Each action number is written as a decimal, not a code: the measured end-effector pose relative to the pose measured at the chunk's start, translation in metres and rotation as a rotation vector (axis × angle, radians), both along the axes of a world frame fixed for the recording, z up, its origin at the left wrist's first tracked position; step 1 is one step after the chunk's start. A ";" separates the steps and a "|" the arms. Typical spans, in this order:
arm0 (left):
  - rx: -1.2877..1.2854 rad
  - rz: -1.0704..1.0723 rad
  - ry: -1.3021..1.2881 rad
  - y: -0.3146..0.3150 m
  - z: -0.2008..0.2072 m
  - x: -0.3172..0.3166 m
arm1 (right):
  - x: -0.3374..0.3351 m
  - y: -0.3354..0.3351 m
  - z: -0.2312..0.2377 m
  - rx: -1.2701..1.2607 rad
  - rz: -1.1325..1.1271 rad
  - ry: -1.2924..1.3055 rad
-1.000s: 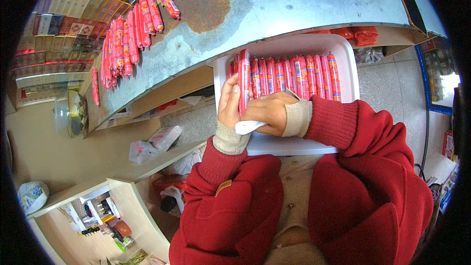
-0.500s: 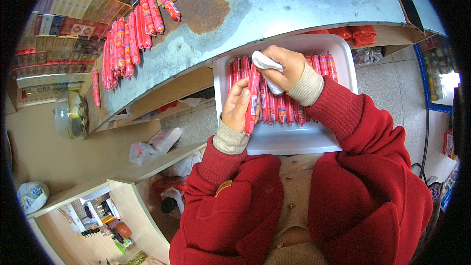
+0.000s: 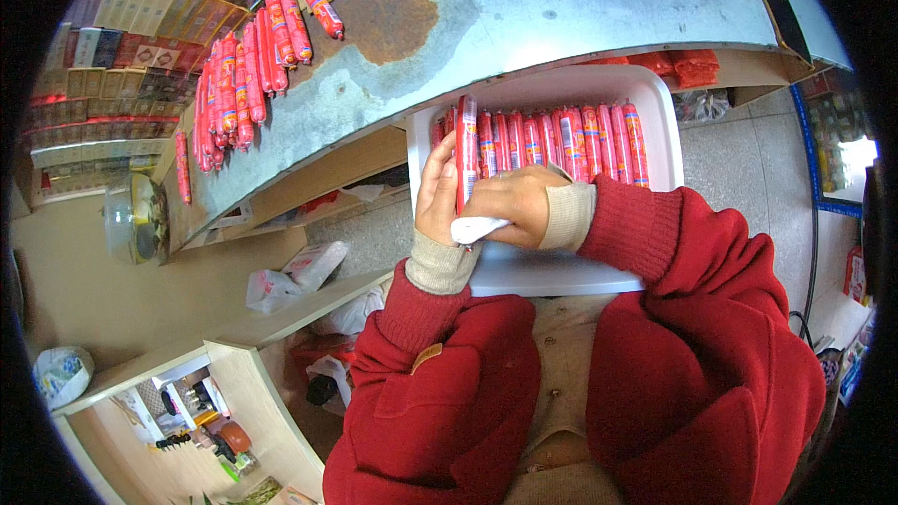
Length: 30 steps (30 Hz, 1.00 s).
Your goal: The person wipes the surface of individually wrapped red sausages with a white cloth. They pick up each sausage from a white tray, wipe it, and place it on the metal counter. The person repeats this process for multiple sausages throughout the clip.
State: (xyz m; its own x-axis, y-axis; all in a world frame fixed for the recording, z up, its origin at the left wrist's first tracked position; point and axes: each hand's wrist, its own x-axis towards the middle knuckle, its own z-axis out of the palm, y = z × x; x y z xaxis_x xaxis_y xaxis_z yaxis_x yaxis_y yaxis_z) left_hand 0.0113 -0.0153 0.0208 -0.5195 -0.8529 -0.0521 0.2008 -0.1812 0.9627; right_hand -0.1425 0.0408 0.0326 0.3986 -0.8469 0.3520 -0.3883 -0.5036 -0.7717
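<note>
My left hand [image 3: 436, 194] is closed round a red-wrapped sausage [image 3: 466, 145], held upright over the left side of a white plastic tub [image 3: 561, 281]. Against the sausage's lower end, my right hand [image 3: 514, 206] presses a folded white cloth [image 3: 479, 229]. Inside the tub, a row of similar red sausages [image 3: 589, 142] lies side by side; my right hand hides part of it. More red sausages [image 3: 229, 93] are piled at the left end of the worn metal counter [image 3: 505, 0], with a single one [image 3: 183, 168] lying apart.
Boxed packs [image 3: 122, 47] stand in rows behind the counter's left end, beside a clear round container [image 3: 137, 220]. A plastic bag [image 3: 274, 292] lies on the wooden shelf to the left. Red packages [image 3: 694, 67] sit under the counter beyond the tub.
My right hand has moved down along the sausage with the cloth, from its upper end to its lower end. My left hand still holds the sausage, now more upright.
</note>
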 end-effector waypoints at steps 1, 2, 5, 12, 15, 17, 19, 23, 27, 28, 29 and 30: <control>0.038 0.002 -0.004 0.000 0.001 0.000 | -0.001 -0.001 -0.001 0.017 -0.014 0.004; 0.072 0.018 0.007 -0.001 0.001 0.000 | -0.004 -0.003 -0.001 0.033 -0.025 0.006; 0.252 -0.185 0.151 -0.001 0.002 0.003 | -0.014 -0.012 -0.001 -0.033 -0.218 -0.088; 0.228 -0.207 0.047 0.003 -0.004 0.007 | -0.031 -0.023 -0.001 0.030 -0.581 -0.229; 0.238 -0.217 0.120 -0.001 -0.004 0.007 | -0.022 -0.017 0.000 0.054 -0.431 -0.249; 0.204 -0.219 0.150 -0.004 -0.004 0.007 | -0.012 -0.010 0.002 0.074 -0.284 -0.096; 0.177 -0.056 0.127 -0.004 -0.004 0.004 | -0.003 -0.002 0.005 0.092 -0.130 -0.041; 0.102 0.007 0.058 -0.002 -0.003 0.001 | 0.005 0.005 0.008 0.035 -0.023 -0.002; 0.135 -0.033 0.081 -0.001 -0.002 0.001 | -0.003 -0.003 0.006 0.067 -0.119 -0.009; 0.226 -0.097 0.143 -0.003 -0.001 0.003 | -0.007 -0.006 0.006 0.065 -0.160 -0.020; 0.288 -0.223 0.222 -0.003 -0.001 0.005 | -0.011 -0.010 0.006 0.038 -0.235 -0.043; 0.296 -0.375 0.361 -0.004 0.000 0.007 | -0.015 -0.013 0.006 -0.007 -0.361 -0.046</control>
